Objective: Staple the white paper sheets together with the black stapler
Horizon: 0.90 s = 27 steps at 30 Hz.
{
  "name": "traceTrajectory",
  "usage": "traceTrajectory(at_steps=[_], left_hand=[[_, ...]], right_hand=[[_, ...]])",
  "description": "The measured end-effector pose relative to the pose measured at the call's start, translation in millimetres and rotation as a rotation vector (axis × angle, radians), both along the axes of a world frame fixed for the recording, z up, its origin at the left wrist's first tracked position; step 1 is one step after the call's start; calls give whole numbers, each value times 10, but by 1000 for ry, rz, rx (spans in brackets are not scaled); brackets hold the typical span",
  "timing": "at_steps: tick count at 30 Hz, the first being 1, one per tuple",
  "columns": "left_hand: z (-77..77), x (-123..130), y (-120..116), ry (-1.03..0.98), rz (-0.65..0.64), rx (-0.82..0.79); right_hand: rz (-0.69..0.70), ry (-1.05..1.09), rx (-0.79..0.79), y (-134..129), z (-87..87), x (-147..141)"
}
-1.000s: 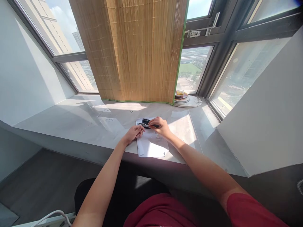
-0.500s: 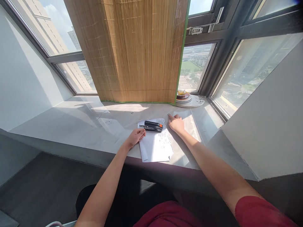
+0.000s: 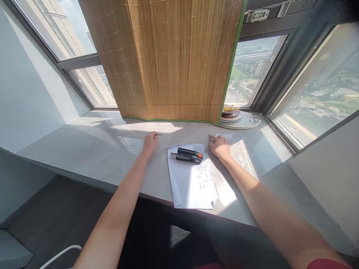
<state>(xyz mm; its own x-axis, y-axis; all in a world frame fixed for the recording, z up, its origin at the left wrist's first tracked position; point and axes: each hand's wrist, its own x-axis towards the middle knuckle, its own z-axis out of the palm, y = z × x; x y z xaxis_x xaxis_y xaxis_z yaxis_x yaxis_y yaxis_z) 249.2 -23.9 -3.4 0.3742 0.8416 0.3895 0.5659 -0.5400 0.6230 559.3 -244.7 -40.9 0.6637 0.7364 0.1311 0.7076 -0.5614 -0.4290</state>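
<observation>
A black stapler (image 3: 190,155) with an orange-red end lies on white sheets of paper (image 3: 187,186), its metal staple track sticking out at the left. Handwriting covers the right side of the top sheet. My left hand (image 3: 151,142) rests on the ledge beyond and left of the stapler, fingers pinched beside small dark strips (image 3: 160,134) that look like staples. Whether it grips one is too small to tell. Right of the paper, my right hand (image 3: 220,146) is closed, with a small dark strip (image 3: 209,136) at its fingertips.
The pale window ledge (image 3: 112,168) carries everything. A bamboo blind (image 3: 174,67) with green edging hangs down to its far side. Stacked plates (image 3: 232,116) and a large plate (image 3: 249,120) stand by the window at right. A white cable (image 3: 61,254) curves at lower left.
My left hand has left the paper's left edge beside the stapler and moved forward to the small dark strips. My right hand stays beside the paper. The view has shifted.
</observation>
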Motion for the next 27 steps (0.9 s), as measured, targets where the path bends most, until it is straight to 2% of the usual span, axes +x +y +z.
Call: traceTrajectory(at_steps=[2, 4, 7, 9, 12, 14, 16, 18, 20, 24, 27], left_hand=[[-66, 117, 163, 59, -24, 52], [-148, 196, 255, 107, -71, 62], [-254, 220, 323, 141, -100, 49], [-295, 199, 362, 128, -99, 37], [-328, 168, 428, 112, -95, 29], [-342, 161, 462, 127, -82, 39], [-347, 168, 467, 132, -74, 59], [-338, 193, 422, 84, -107, 73], [-314, 246, 315, -14, -201, 45], [-239, 422, -11, -246, -442, -135], [-186, 528, -202, -293, -525, -221]], right_hand=[[3, 18, 94, 4, 4, -1], [60, 68, 280, 6, 26, -26], [330, 191, 504, 2, 87, -90], [567, 284, 520, -11, 134, -132], [855, 398, 455, -48, 195, -185], [992, 412, 379, -76, 226, -222], [1072, 382, 302, -97, 244, -258], [1094, 352, 278, -105, 244, -281], [1065, 328, 328, -99, 226, -283], [871, 278, 497, -67, 169, -252], [757, 272, 529, -44, 142, -232]])
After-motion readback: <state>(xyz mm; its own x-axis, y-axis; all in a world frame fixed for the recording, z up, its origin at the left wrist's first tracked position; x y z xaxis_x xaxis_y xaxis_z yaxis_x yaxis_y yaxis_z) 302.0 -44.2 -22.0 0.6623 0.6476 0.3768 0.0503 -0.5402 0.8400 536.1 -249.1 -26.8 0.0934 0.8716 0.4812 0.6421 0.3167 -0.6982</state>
